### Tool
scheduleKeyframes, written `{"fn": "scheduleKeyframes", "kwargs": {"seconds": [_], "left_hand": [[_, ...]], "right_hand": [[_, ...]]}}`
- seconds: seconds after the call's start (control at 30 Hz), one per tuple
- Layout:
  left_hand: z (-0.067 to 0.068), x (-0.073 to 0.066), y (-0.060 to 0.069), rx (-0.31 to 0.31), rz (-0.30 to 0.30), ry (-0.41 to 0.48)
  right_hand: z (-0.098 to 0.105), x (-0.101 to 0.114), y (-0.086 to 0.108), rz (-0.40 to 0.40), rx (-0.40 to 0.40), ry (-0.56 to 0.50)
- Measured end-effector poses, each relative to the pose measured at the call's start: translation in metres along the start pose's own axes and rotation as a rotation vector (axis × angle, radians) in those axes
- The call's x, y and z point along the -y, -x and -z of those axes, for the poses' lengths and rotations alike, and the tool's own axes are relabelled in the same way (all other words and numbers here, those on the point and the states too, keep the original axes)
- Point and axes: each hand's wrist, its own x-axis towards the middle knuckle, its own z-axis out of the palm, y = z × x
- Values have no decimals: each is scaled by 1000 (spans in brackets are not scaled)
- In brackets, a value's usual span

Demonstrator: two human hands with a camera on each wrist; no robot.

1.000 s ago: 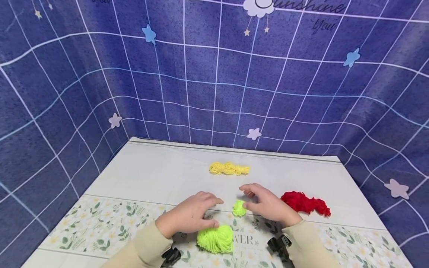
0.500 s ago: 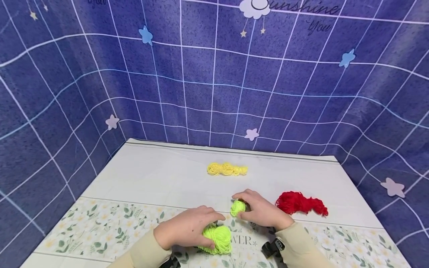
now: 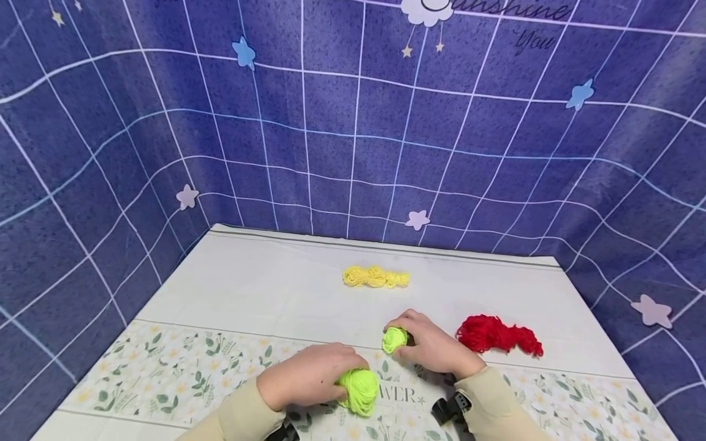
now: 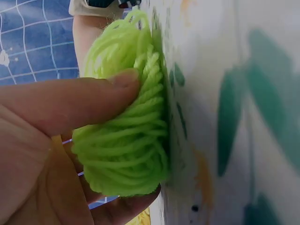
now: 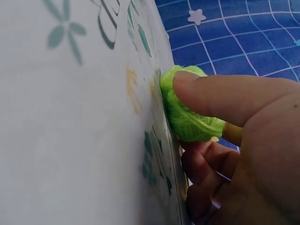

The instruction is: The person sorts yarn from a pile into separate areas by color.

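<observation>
My left hand (image 3: 311,375) grips a large neon-green yarn bundle (image 3: 361,391) near the table's front. In the left wrist view the thumb lies across the wound strands of that bundle (image 4: 126,150), with fingers curled behind it. My right hand (image 3: 432,344) holds a smaller neon-green yarn ball (image 3: 394,340) a little farther back. The right wrist view has the thumb on one side of this ball (image 5: 192,110) and fingers curled round the other. Both pieces of yarn sit at the table surface.
A yellow yarn skein (image 3: 376,277) lies toward the back of the table (image 3: 265,275). Right of my right hand is a red yarn skein (image 3: 499,335). A blue gridded curtain (image 3: 331,147) surrounds the table's back and sides.
My left hand has lowered onto the large green bundle and gripped it. The right hand's fingers have closed round the small green ball. Yellow and red skeins stay put.
</observation>
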Motion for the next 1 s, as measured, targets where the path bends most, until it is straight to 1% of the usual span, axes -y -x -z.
{"fn": "scheduleKeyframes", "kwargs": {"seconds": [0.1, 0.23, 0.37, 0.5, 0.63, 0.77, 0.9, 1.0], "left_hand": [[2, 3, 2, -13, 17, -23], [9, 5, 5, -21, 54, -62], [15, 9, 7, -40, 65, -78], [21, 15, 8, -81, 85, -99], [27, 25, 11, -131, 125, -114], [34, 41, 23, -179, 191, -134], [43, 60, 40, -219, 257, -167], [50, 77, 54, -256, 289, -170]], "right_hand": [[-1, -1, -1, 6, -2, 2], [-1, -2, -1, 10, -10, -4], [0, -3, -1, 18, -17, -20], [1, -3, 0, 22, -15, -29], [1, -4, 0, 17, -16, -32], [0, -5, 0, 13, -11, -26], [-1, -6, 0, 7, -9, -29], [-1, -7, 0, 1, -10, -37]]}}
